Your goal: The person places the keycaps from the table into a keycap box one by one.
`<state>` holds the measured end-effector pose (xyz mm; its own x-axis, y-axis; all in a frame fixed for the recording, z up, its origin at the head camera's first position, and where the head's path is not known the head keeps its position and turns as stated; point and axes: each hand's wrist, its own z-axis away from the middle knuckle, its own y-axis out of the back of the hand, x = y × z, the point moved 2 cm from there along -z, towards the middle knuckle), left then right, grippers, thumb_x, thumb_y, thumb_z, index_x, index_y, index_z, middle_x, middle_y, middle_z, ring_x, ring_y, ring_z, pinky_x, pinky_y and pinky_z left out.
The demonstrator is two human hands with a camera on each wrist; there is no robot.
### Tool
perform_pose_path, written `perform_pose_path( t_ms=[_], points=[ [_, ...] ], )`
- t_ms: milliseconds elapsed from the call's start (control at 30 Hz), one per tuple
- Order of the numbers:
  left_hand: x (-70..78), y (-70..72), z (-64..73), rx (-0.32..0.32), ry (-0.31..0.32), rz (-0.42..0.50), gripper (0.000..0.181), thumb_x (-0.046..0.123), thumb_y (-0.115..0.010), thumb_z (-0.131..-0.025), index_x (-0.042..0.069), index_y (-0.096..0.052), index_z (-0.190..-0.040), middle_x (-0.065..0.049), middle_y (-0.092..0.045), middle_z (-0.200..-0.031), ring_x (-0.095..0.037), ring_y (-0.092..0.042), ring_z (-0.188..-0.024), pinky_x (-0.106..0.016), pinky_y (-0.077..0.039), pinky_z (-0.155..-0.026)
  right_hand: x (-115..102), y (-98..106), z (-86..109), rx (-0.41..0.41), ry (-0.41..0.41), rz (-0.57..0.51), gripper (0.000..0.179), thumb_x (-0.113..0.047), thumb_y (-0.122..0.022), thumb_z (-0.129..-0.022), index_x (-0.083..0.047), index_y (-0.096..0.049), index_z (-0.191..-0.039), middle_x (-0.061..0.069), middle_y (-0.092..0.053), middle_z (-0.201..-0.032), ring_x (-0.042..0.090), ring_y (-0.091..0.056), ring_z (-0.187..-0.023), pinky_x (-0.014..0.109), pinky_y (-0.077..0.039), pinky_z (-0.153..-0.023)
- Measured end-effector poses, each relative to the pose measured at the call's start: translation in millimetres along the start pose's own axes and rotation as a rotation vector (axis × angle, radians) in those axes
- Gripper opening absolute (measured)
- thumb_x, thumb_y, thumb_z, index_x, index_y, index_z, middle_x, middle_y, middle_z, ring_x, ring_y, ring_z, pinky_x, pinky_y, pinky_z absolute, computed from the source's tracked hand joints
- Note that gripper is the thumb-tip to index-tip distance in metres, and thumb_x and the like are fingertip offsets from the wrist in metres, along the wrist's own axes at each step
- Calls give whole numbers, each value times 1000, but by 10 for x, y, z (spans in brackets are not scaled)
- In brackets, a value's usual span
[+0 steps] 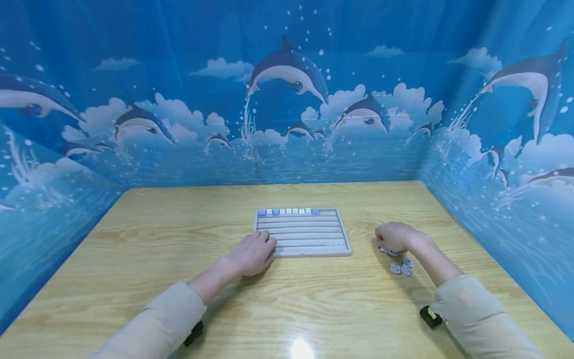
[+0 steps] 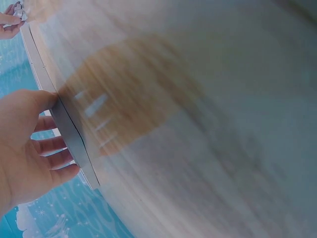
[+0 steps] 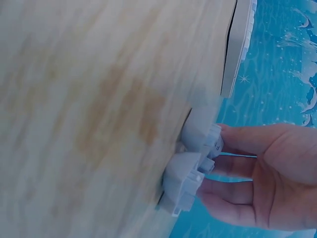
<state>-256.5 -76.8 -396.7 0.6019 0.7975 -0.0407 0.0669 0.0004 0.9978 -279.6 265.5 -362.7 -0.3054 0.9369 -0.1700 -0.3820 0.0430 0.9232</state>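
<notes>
My left hand (image 1: pixel 254 253) holds the near left corner of a pale grey ridged tray (image 1: pixel 309 250); in the left wrist view the thumb and fingers lie along the edge of the tray (image 2: pixel 72 131). Blue and white keycaps (image 1: pixel 295 211) line the tray's far row. To the right of the tray, my right hand (image 1: pixel 396 236) is down at the table with curled fingers. In the right wrist view it pinches a small keycap (image 3: pixel 217 144), partly hidden by nearer loose keycaps (image 3: pixel 181 173).
Several loose keycaps (image 1: pixel 406 269) lie on the wood-grain table (image 1: pixel 314 294) just nearer than the right hand. A blue dolphin-print curtain (image 1: pixel 202 164) borders the table at the back and both sides. Black wrist devices (image 1: pixel 431 317) hang under the sleeves.
</notes>
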Motion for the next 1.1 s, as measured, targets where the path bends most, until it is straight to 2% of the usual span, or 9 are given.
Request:
perform_pose_path(
  t_ms=[100, 333, 633, 767, 867, 967, 1100],
  points=[
    [-1, -5, -1, 0, -3, -4, 19, 28, -54, -93, 10, -54, -99, -5, -48, -92, -18, -45, -82, -32, -42, -71, -2, -14, -9, 13, 0, 34, 14, -12, -53, -93, -10, -53, -79, 1, -51, -66, 15, -55, -50, 28, -40, -50],
    [-7, 1, -2, 1, -12, -5, 18, 27, -54, -93, 10, -54, -98, -5, -47, -92, -18, -44, -81, -32, -42, -70, 4, 4, -43, 34, 24, 96, 9, -14, -54, -91, -10, -54, -83, -2, -51, -71, 14, -47, -62, 31, -38, -56],
    [-3, 6, 7, -15, -1, 8, 18, 28, -54, -93, 10, -54, -99, -5, -48, -94, -19, -45, -84, -33, -43, -73, 12, 53, -23, 4, 60, -33, 4, -8, -57, -89, -4, -56, -89, 1, -54, -77, 14, -50, -64, 30, -43, -58],
    [-2, 7, 10, -14, -1, 8, 18, 27, -54, -93, 10, -53, -99, -5, -48, -94, -19, -45, -84, -33, -43, -73, 17, 91, -38, 30, 87, -69, 7, -5, -57, -87, -1, -57, -92, 2, -55, -74, 14, -51, -59, 29, -43, -56],
    [1, 11, 7, -16, 1, 7, 19, 28, -54, -93, 10, -54, -99, -6, -48, -95, -19, -45, -84, -33, -43, -73, 9, 111, -55, 72, 125, -67, 8, -4, -57, -84, 0, -58, -92, 2, -54, -74, 14, -50, -62, 30, -43, -58],
    [4, 13, 3, -21, 5, 3, 19, 29, -54, -94, 11, -54, -100, -6, -48, -95, -19, -45, -85, -33, -43, -74, -5, 126, -73, 112, 167, -59, 6, -3, -58, -81, -1, -59, -87, 1, -53, -75, 14, -47, -65, 30, -41, -60],
    [5, 15, 1, -24, 12, 6, 19, 29, -54, -94, 11, -54, -100, -5, -48, -95, -19, -46, -86, -34, -43, -75, -21, 139, -101, 134, 183, -76, 2, -3, -57, -81, -4, -58, -80, 0, -50, -71, 14, -43, -63, 29, -37, -57]
  ],
)
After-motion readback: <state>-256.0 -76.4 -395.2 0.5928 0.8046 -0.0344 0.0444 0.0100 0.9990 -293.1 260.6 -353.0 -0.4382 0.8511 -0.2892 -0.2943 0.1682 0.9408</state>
